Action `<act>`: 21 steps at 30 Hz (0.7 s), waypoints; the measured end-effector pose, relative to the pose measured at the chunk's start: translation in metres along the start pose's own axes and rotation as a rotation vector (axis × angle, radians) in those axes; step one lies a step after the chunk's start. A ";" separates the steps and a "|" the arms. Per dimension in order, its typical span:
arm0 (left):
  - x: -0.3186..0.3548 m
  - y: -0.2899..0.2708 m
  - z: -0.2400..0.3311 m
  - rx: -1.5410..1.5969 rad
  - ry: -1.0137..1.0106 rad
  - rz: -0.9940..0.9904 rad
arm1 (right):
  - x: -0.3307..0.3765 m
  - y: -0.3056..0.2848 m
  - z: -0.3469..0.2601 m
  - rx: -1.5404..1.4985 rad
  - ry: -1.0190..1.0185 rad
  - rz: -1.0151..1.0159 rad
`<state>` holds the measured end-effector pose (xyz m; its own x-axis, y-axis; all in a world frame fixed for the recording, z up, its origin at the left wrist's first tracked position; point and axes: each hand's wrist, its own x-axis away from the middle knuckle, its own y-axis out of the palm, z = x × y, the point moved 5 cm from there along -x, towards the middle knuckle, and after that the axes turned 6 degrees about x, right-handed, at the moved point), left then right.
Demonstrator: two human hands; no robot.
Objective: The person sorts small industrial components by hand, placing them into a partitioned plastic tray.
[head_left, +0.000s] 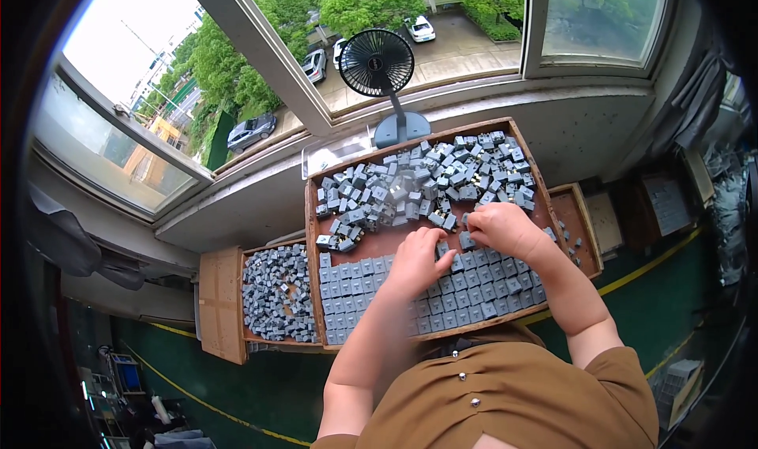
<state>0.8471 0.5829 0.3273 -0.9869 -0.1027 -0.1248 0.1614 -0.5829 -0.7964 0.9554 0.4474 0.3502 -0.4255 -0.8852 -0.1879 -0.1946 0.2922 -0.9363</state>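
A shallow wooden tray [371, 247] with a reddish-brown bottom lies in front of me. Small grey plastic blocks stand in neat rows [466, 297] along its near side, while more of them form a loose heap [474, 169] across the far side; some show brass-coloured metal parts. My left hand [418, 261] is over the rows, with a grey block [442, 250] between its thumb and index finger. Close by on the right, my right hand [505, 229] is closed in a pinch, a bit of grey block [465, 219] showing at its fingertips. The fingers partly hide both pieces.
On the left stands a box of smaller grey parts [278, 291] beside a cardboard flap [221, 303]. A black desk fan [377, 63] is behind the tray at the window. To the right, another wooden tray [586, 228] holds a few small pieces.
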 end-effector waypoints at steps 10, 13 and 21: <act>-0.012 0.050 -0.002 -0.058 0.015 0.237 | -0.001 0.019 0.003 0.017 0.006 0.068; -0.012 0.055 -0.007 -0.066 -0.109 0.153 | 0.012 0.012 -0.005 -0.046 -0.025 -0.034; 0.001 0.055 -0.020 -0.050 -0.068 0.213 | -0.001 0.022 0.004 -0.012 -0.063 0.049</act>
<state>0.8546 0.5667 0.2712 -0.9273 -0.2741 -0.2550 0.3640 -0.5014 -0.7849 0.9548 0.4530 0.3287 -0.3781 -0.8908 -0.2522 -0.1855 0.3397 -0.9221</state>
